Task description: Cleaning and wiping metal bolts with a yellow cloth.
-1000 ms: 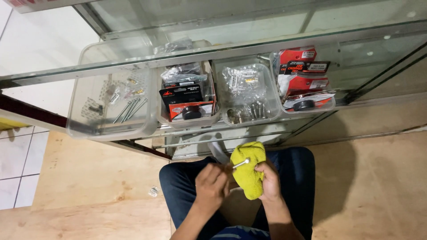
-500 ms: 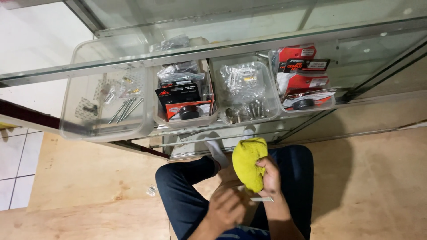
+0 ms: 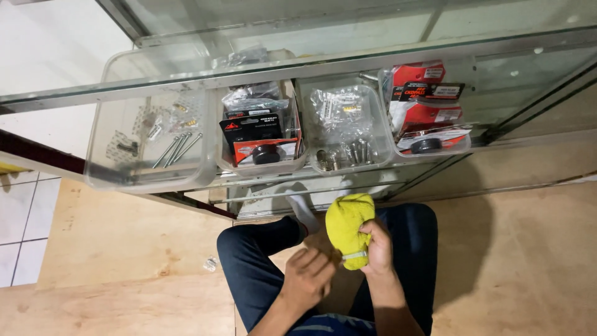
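I sit on a plywood floor with my legs in dark jeans (image 3: 249, 261). My right hand (image 3: 377, 246) grips a yellow cloth (image 3: 345, 224) bunched over my lap. A short silver metal bolt (image 3: 354, 255) lies across the lower part of the cloth, pressed there by my right thumb and fingers. My left hand (image 3: 308, 277) is just to the left and lower, with its fingers curled and their tips at the bolt's left end. Whether it grips the bolt is hidden.
A glass display case (image 3: 311, 62) stands ahead with clear plastic bins on a shelf. One holds long bolts (image 3: 177, 149), one black-and-red packets (image 3: 261, 134), one bagged small hardware (image 3: 345, 118), one red packets (image 3: 426, 112). A small plastic bag (image 3: 210, 264) lies on the floor. White tiles (image 3: 25, 230) are at left.
My left hand dropped from the cloth towards my lap, then came back up to the bolt's end. The cloth and right hand shifted slightly lower.
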